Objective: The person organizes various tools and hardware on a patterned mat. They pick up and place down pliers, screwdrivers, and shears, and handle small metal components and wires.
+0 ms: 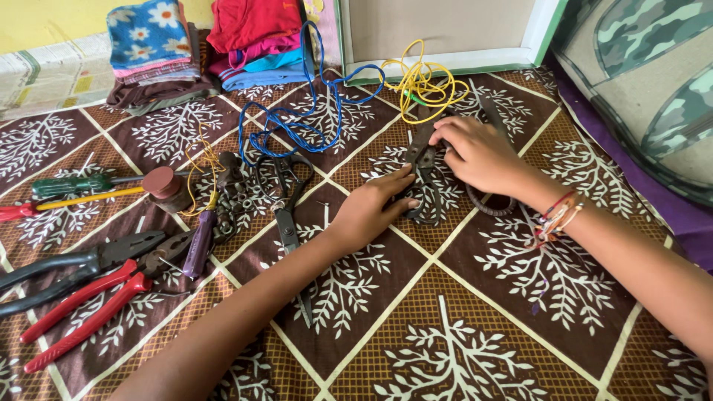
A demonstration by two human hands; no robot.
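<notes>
You are working on a brown cloth (460, 327) printed with white tree shapes in a diamond grid; folded clothes (223, 41) are stacked at its far edge, a framed board (438, 30) leans behind, and a camouflage fabric (646, 82) lies at the right. The dark metal tool (422, 165) sits near the cloth's far middle, between your hands: worn, blackish, jointed like shears, with looped handles toward you. Your right hand (479, 152) curls over its upper part, fingers bent and gripping it. Your left hand (371, 208) lies flatter, fingers stretched to touch the tool's lower side, not closed round it. A yellow wire (427, 85) is tangled just beyond the tool, and a blue wire (297, 122) loops to its left. Scissors (286, 215) lie beside your left wrist. Further left rest red pliers (89, 312), black pliers (67, 267) and screwdrivers (74, 191).
</notes>
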